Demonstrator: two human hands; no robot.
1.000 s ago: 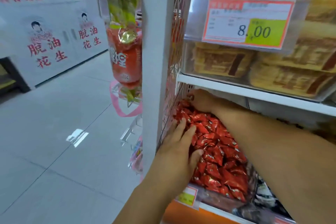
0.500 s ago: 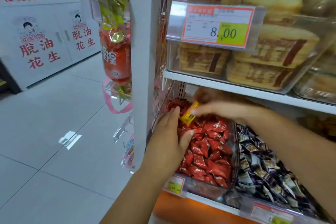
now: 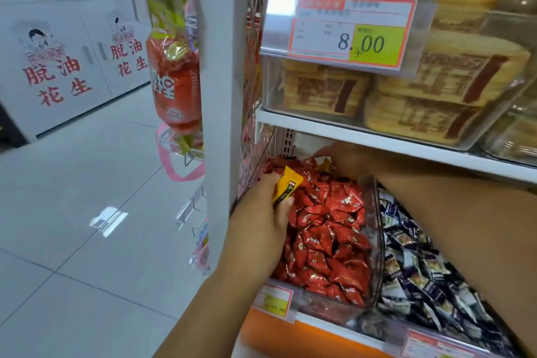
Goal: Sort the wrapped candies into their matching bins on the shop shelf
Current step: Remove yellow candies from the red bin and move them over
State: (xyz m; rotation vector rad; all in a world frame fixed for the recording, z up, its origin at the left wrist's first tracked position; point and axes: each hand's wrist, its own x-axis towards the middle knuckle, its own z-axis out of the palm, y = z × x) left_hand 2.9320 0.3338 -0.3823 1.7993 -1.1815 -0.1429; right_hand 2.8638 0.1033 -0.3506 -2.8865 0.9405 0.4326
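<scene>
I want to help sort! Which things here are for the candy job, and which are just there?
For the job: left hand, yellow candy, red candies, dark-wrapped candies, right hand.
Just there: price tag, cake packs, hanging red bag.

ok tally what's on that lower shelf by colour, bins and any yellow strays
red candy bin: 1
dark blue-and-white candy bin: 1
yellow candies: 2, one in the left hand, one at the right hand
total: 4
</scene>
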